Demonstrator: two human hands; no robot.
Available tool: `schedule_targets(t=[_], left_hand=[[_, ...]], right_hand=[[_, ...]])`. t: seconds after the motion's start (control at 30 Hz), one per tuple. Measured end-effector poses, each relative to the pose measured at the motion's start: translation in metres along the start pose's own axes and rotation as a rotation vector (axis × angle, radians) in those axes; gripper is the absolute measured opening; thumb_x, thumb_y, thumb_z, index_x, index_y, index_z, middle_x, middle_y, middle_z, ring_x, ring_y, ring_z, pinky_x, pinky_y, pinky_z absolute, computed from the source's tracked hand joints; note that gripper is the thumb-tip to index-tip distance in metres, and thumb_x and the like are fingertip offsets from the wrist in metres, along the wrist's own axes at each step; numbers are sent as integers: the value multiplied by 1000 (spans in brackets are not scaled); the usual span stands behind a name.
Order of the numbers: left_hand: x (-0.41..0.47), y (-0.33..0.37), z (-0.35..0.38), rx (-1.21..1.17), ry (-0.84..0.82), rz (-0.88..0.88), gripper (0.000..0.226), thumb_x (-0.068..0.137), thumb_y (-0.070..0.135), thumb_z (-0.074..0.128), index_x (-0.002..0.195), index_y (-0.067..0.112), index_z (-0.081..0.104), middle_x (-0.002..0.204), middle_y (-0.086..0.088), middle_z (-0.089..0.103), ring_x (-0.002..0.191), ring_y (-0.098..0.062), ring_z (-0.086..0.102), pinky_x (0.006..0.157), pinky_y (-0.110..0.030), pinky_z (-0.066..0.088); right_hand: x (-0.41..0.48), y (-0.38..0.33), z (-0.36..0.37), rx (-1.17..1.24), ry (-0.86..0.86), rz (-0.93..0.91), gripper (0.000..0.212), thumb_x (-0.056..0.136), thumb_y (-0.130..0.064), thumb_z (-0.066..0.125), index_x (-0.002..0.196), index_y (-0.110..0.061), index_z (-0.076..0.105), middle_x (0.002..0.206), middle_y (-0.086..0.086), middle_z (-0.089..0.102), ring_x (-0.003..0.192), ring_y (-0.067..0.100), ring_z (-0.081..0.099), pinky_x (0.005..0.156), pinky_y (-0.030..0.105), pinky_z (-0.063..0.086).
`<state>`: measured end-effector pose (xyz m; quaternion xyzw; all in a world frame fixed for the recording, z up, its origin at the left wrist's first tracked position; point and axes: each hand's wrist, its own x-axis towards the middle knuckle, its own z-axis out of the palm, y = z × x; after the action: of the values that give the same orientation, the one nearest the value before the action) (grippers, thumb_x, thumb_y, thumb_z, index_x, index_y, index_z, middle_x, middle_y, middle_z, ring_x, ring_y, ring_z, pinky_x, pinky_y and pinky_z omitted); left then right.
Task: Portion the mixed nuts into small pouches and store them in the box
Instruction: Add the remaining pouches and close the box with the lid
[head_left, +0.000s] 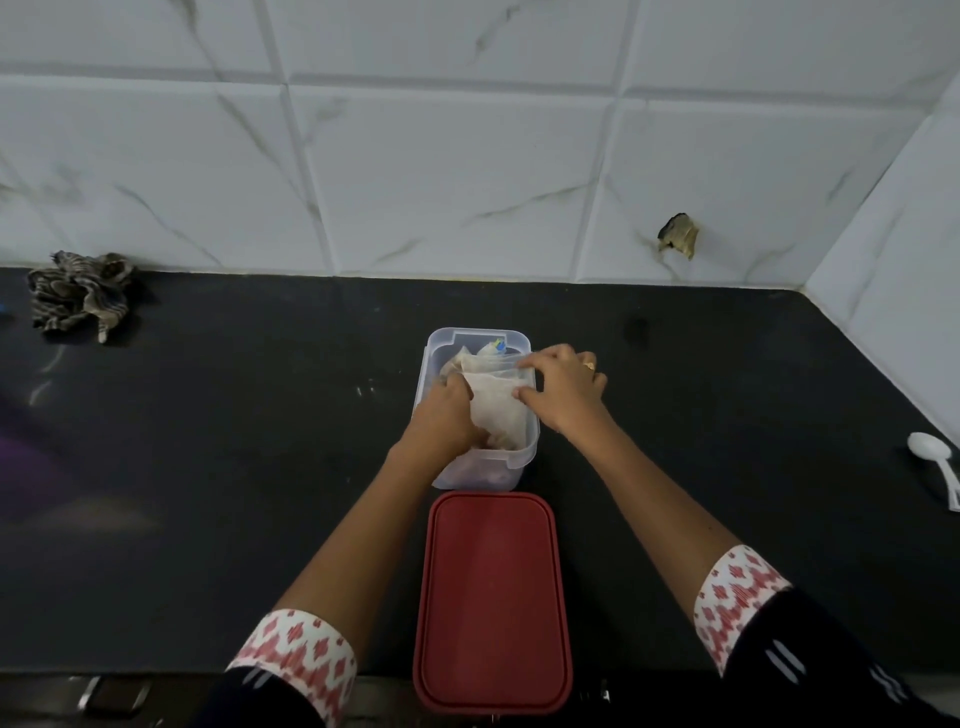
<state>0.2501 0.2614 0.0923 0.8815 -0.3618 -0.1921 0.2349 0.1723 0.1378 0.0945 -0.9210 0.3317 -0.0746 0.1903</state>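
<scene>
Left hand (447, 415) and right hand (563, 387) grip with curled fingers a soft, crinkly pouch (493, 402) inside the clear rectangular plastic box (525, 457), mid-counter (234, 441), behind the smooth red lid (491, 597) at the front edge.

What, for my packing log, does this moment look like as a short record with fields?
box: clear, open, standing on the black counter
pouch: whitish, partly down in the box, held by both hands
left hand: reaches into the box, grips the pouch's left side
right hand: pinches the pouch's upper right edge
lid: red, off, lying flat just in front of the box
spoon: white, far right on the counter
cloth: crumpled, far left
</scene>
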Motion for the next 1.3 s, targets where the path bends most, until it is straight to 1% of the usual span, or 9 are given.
schedule_targets(t=[0.17, 0.27, 0.4, 0.5, 0.77, 0.93, 1.07, 1.17, 1.3], left_hand=[[-22, -10, 19, -135, 629, 183, 28, 89, 6, 53, 116, 2, 52, 117, -14, 49, 103, -24, 41, 87, -34, 40], [-44, -23, 30, -437, 829, -21, 20, 91, 2, 44, 109, 6, 51, 108, -3, 44, 104, -18, 39, 83, -28, 36], [-62, -47, 55, -427, 555, -326, 11, 97, 15, 37, 101, 10, 47, 104, -5, 48, 103, -27, 49, 78, -35, 36], [-67, -53, 65, -209, 322, -394, 25, 99, 22, 35, 107, 6, 53, 110, -12, 58, 101, -31, 54, 76, -34, 36], [-61, -61, 46, -316, 118, -368, 24, 91, 14, 50, 102, 8, 70, 91, -13, 69, 87, -30, 66, 85, -36, 54], [-65, -60, 24, -493, 41, -423, 19, 91, 14, 55, 92, 4, 71, 79, -11, 63, 62, -13, 55, 55, -14, 50], [-69, -51, 2, -932, 56, -416, 32, 97, 21, 46, 80, -2, 62, 74, -18, 65, 53, -13, 63, 53, -19, 54], [-66, -48, -13, -862, 128, -430, 62, 98, 47, 32, 74, 0, 64, 61, -10, 69, 53, -15, 65, 55, -20, 54], [-67, -33, -15, -409, 306, -336, 51, 96, 43, 40, 70, 7, 66, 62, -4, 64, 63, -18, 58, 59, -23, 43]], right_hand=[[-32, 37, 13, 306, 434, -358, 10, 80, -12, 58, 86, -6, 63, 94, 8, 56, 93, 12, 48, 82, 23, 31], [-62, 68, 26, 388, 202, -463, 16, 77, -7, 54, 88, -10, 64, 92, -5, 54, 90, -7, 44, 80, 27, 39], [-86, 93, 42, 301, -307, -464, 61, 74, 8, 50, 123, -28, 56, 130, -15, 47, 118, 2, 36, 98, 17, 21], [-90, 99, 49, 175, -417, -448, 57, 86, -5, 57, 131, -38, 48, 140, -28, 27, 124, 7, 24, 102, 27, 14], [-92, 103, 57, 50, -269, -485, 49, 82, -58, 33, 128, -48, 46, 136, -38, 23, 118, 1, 24, 93, 27, 16], [-96, 89, 54, 496, -151, -316, 27, 94, -42, 37, 110, -45, 59, 116, -27, 56, 109, -3, 46, 98, 24, 28], [-97, 58, 44, 831, -70, -176, 25, 98, -28, 34, 88, -26, 57, 81, -8, 60, 72, -4, 58, 67, 13, 46], [-91, 35, 41, 924, 41, -104, 23, 98, -32, 33, 87, -25, 52, 71, -5, 57, 59, 2, 55, 56, 18, 45], [-77, 14, 38, 977, 164, 5, 18, 100, -29, 36, 93, -22, 51, 74, -8, 54, 64, 5, 51, 59, 20, 42]])
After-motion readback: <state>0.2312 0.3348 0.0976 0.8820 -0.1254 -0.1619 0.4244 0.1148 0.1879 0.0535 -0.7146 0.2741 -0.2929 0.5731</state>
